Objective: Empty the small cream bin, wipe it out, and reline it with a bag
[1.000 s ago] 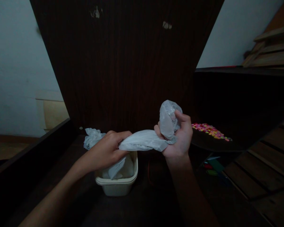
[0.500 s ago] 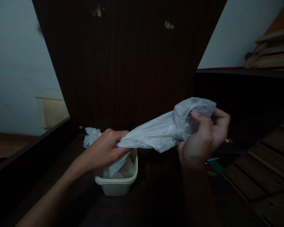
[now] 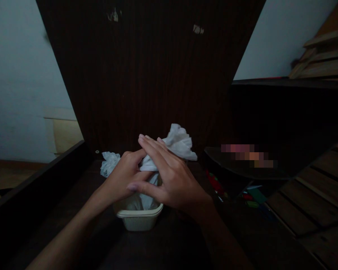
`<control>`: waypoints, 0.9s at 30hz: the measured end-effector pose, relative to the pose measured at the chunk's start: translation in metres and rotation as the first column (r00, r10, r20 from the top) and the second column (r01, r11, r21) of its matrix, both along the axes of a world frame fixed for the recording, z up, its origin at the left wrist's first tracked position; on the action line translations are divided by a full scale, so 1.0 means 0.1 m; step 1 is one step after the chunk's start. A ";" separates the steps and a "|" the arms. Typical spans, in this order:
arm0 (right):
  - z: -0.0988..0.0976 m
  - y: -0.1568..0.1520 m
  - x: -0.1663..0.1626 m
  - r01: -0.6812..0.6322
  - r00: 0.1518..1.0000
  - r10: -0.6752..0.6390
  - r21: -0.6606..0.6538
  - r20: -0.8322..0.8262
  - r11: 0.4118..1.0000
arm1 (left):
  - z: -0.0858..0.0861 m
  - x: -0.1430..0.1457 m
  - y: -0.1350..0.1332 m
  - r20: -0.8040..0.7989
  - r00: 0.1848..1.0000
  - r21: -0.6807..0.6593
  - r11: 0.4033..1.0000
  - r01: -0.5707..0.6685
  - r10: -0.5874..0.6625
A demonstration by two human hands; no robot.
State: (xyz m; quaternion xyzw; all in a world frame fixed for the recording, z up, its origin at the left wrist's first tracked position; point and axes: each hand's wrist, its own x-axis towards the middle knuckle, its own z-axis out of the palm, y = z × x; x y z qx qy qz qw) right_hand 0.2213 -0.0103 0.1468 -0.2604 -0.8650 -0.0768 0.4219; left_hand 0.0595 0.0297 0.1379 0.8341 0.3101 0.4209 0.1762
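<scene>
My left hand (image 3: 124, 170) is closed around the bunched neck of a white plastic bag (image 3: 181, 142). My right hand (image 3: 171, 176) lies over the bag, its fingers stretched across the twisted part beside my left thumb and its own thumb apart below. The bag's loose end fans out beyond my right fingers. Its lower part hangs into a small cream plastic basket (image 3: 141, 221), whose back is hidden by my hands. A crumpled pale plastic bag (image 3: 109, 163) is visible just behind my left hand.
A dark wooden panel (image 3: 146, 75) stands upright behind the basket. A dark raised edge (image 3: 45, 176) runs along the left. To the right are wooden slats (image 3: 307, 202) and a small green item (image 3: 256, 195) among several little objects. A blurred patch covers part of the right side.
My right hand has moved left from the bag's open end onto its twisted part, against my left hand. The bag's loose end has drawn in and collapsed. My left hand keeps its grip.
</scene>
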 end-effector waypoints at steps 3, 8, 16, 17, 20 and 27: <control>-0.03 0.07 0.04 -0.006 1.000 0.003 -0.103 -0.026 0.995 | 0.01 -0.01 0.00 -0.015 0.997 0.004 0.997 0.073 -0.073; -0.01 0.05 0.13 -0.012 1.000 0.018 -0.302 0.015 0.953 | 0.04 -0.02 -0.04 -0.054 0.988 0.005 0.989 0.146 -0.146; 0.01 0.04 0.34 0.256 0.958 -0.190 -0.339 0.216 0.905 | 0.07 -0.04 -0.09 -0.083 0.978 -0.038 0.981 0.191 -0.193; 0.02 0.04 0.37 0.254 0.958 -0.189 -0.336 0.215 0.907 | 0.07 -0.04 -0.09 -0.090 0.979 -0.037 0.982 0.183 -0.185; 0.06 0.04 0.43 0.215 0.967 -0.149 -0.347 0.208 0.913 | 0.07 -0.05 -0.08 -0.122 0.980 -0.023 0.987 0.157 -0.159; 0.15 -0.01 0.55 0.079 0.994 -0.030 -0.486 0.108 0.870 | 0.07 -0.04 -0.08 -0.234 0.958 0.014 0.985 0.174 -0.166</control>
